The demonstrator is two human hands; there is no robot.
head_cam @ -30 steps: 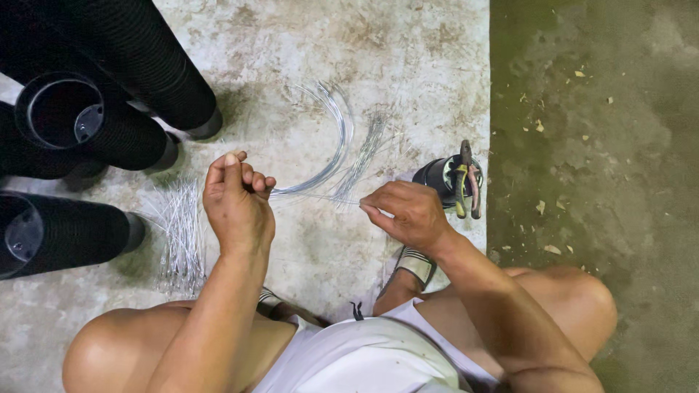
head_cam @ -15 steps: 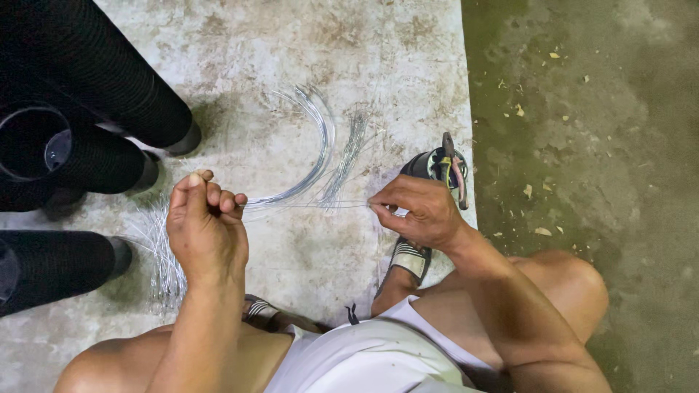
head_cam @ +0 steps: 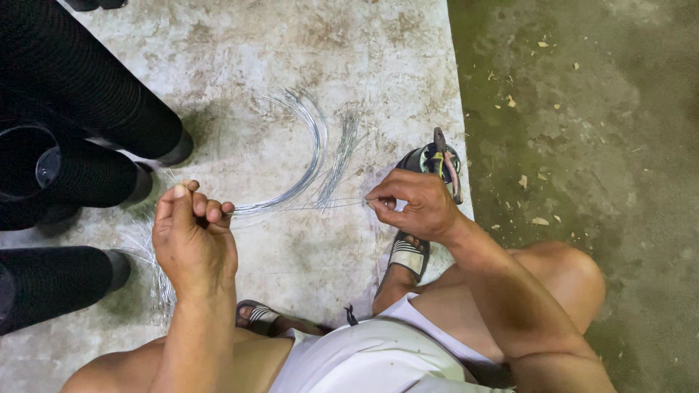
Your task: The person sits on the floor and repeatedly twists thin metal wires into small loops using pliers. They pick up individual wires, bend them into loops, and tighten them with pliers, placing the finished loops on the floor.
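Observation:
I squat over a pale concrete slab (head_cam: 306, 65). My left hand (head_cam: 191, 236) is closed in a fist around a bunch of thin silver wires (head_cam: 309, 156) that curve away across the slab. My right hand (head_cam: 415, 204) pinches the end of a single thin wire strand (head_cam: 320, 205) stretched straight between both hands. Pliers (head_cam: 445, 161) with red and yellow handles lie just beyond my right hand, by my sandalled right foot (head_cam: 409, 255).
Black ribbed tubes (head_cam: 80, 109) lie stacked at the left, one with its open end up (head_cam: 25, 164). More loose wires (head_cam: 149, 269) lie under my left wrist. Dark dirty floor (head_cam: 582, 109) with small debris runs along the right of the slab.
The view has shifted, so both hands sit lower and further left in frame. My left fist has drawn away from my right hand, stretching the strand longer between them.

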